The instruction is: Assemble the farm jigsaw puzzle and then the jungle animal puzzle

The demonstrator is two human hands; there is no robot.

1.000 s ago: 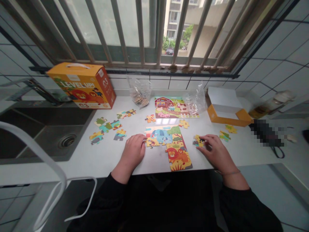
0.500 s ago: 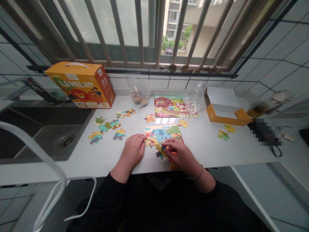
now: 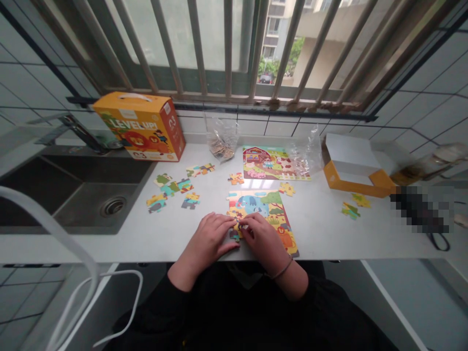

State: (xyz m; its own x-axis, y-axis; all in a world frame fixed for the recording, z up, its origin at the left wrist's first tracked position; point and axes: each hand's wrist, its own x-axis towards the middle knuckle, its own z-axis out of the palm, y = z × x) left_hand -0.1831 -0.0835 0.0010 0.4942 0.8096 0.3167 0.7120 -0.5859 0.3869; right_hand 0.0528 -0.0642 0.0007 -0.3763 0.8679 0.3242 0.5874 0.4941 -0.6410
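Observation:
A partly joined jigsaw puzzle [image 3: 276, 209] with a blue elephant, a tree and a lion lies on the counter before me. At its lower left is a puzzle piece [image 3: 236, 235] in yellow, dark grey and teal, partly covered by my fingers. My right hand [image 3: 265, 239] reaches over the puzzle, thumb and fingertips pinched on this piece. From the other side my left hand [image 3: 210, 237] lies on the counter, fingers stretched and thumb apart, its fingertips touching the puzzle's left edge by the piece.
Loose puzzle pieces [image 3: 191, 201] are scattered at left, others [image 3: 351, 210] at right. Behind are a farm picture board [image 3: 270, 168], plastic bags [image 3: 222, 146] and an open yellow box [image 3: 340, 180]. An orange box [image 3: 146, 129] stands by the sink [image 3: 135, 170]. A white cable [image 3: 73, 243] hangs front left.
My right hand has moved left with the piece, uncovering the lion part of the puzzle. My left hand has shifted toward the piece, its thumb now spread. The view has turned slightly left.

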